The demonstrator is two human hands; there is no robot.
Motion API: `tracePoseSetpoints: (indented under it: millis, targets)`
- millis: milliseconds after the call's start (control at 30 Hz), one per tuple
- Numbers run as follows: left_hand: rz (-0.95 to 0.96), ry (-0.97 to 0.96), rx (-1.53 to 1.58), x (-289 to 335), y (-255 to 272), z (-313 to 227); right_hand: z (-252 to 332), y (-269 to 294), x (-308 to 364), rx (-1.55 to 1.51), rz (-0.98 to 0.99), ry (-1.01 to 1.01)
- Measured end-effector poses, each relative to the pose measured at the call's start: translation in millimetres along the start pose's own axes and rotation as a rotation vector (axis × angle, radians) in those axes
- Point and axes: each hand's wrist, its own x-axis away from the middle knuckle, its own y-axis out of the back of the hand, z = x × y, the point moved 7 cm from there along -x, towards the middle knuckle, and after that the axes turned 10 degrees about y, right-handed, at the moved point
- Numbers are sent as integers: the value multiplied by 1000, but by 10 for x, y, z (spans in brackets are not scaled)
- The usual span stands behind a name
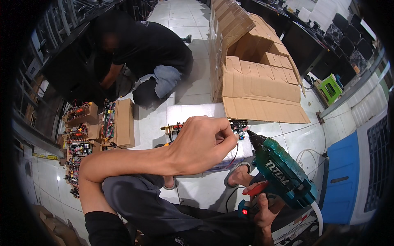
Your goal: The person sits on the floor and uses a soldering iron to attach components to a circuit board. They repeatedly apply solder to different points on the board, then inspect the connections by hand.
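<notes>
My right hand (pixel 264 210) is wrapped round the handle of a teal hot glue gun (pixel 283 172) with a red trigger and a glowing red switch. A white glue stick (pixel 317 217) sticks out of its back. The black nozzle points up and left, close to my left fingertips. My left hand (pixel 203 141) reaches across with thumb and forefinger pinched; what sits between them is too small to make out. Just below the pinch hangs a thin dark wire (pixel 236 152). Behind this hand a circuit board (pixel 241 124) lies on a white foam block (pixel 197 110), partly hidden.
Several circuit boards (pixel 78 131) stand with cardboard boxes (pixel 124 123) at left. Beyond them a person in black (pixel 160 45) crouches by a black cabinet (pixel 69 78). A large open carton (pixel 262 90) stands ahead; a blue and white unit (pixel 349 176) is at right.
</notes>
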Motion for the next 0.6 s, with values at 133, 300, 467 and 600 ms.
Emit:
tracePoseSetpoints:
  millis: [133,300,467,600]
  targets:
    - [7,5,-4,0,-2,3,-1,-1,4,-7,-17,-39]
    - [9,4,10,1,-12,-6,11,-17,-12,-55,-78,-27]
    - [-1,-1,41,-11,-6,-17,-78,66,17,-92,-54,-46]
    - [7,9,42,-11,-14,-7,-13,22,6,-65,-63,-50]
